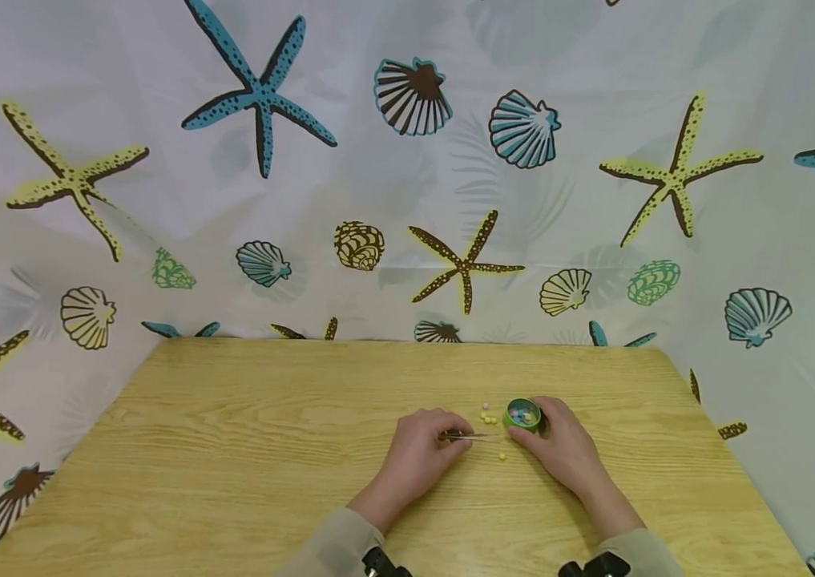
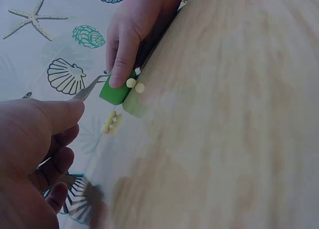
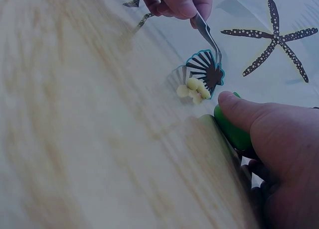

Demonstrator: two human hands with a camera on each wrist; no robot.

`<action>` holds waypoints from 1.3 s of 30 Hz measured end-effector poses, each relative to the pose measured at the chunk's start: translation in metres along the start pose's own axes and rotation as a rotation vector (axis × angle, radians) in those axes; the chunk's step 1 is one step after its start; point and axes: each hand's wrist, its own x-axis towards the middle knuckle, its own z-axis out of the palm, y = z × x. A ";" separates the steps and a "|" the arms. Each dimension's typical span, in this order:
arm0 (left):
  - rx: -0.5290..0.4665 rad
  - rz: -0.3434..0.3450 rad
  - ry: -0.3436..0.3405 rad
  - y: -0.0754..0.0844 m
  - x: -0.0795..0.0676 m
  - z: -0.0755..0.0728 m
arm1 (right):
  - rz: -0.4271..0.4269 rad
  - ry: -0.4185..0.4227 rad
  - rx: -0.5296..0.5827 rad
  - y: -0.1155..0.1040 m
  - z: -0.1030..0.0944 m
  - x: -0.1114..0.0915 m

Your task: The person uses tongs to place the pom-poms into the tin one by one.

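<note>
Metal tweezers (image 1: 475, 437) are pinched in my left hand (image 1: 421, 450), their tips pointing right, close to a small round green container (image 1: 510, 425). My right hand (image 1: 564, 450) grips that container from the right, thumb at its near side. Blue, pink and yellow beads (image 1: 522, 415) lie inside it. In the left wrist view the bent tips of the tweezers (image 2: 90, 87) appear at the container's rim (image 2: 114, 93); whether they pinch a bead, I cannot tell. The right wrist view has the thumb (image 3: 237, 109) pressed on the green side wall.
Several loose yellow beads (image 1: 488, 419) and one pink bead (image 1: 485, 406) lie left of the container. A single yellow bead (image 1: 502, 457) sits nearer to me. The wooden table (image 1: 234, 449) ends at a patterned cloth (image 1: 349, 176) behind and at both sides.
</note>
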 end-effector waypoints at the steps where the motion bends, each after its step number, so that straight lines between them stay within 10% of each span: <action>1: -0.003 0.000 -0.008 0.000 0.000 0.000 | -0.002 -0.001 0.000 0.000 0.000 0.000; 39: 0.067 -0.001 -0.108 -0.002 -0.005 0.008 | 0.003 -0.007 -0.003 0.000 0.001 0.000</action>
